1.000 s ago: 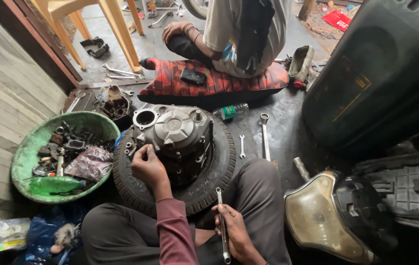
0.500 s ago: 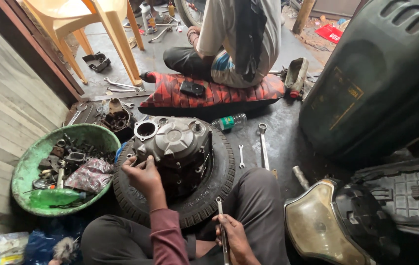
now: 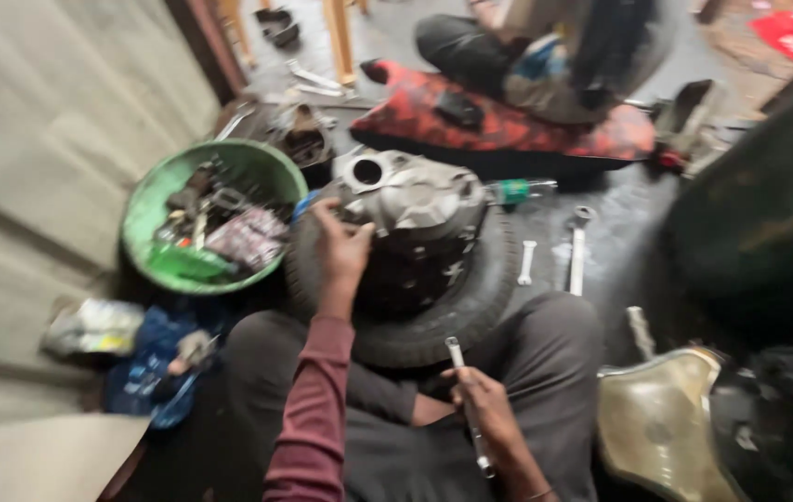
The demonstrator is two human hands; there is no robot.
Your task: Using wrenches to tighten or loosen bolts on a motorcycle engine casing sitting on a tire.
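A grey metal engine block (image 3: 410, 218) rests in the middle of a black tyre (image 3: 471, 311) lying flat between my knees. My left hand (image 3: 340, 251) reaches out in a maroon sleeve and touches the block's near left edge. My right hand (image 3: 484, 414) sits low over my lap and grips a thin silver rod-shaped tool (image 3: 467, 400), its tip pointing toward the tyre. The picture is blurred, so finger details on the left hand are unclear.
A green basin (image 3: 150, 209) of metal parts and rags sits to the left. Two spanners (image 3: 577, 251) lie on the dark floor right of the tyre. Another person (image 3: 554, 46) sits beyond on a red cushion (image 3: 433, 121). A tan motorcycle cover (image 3: 661, 428) lies at lower right.
The view has swung right and down and blurred. My left hand stays on the engine block's edge and my right hand keeps the tool.
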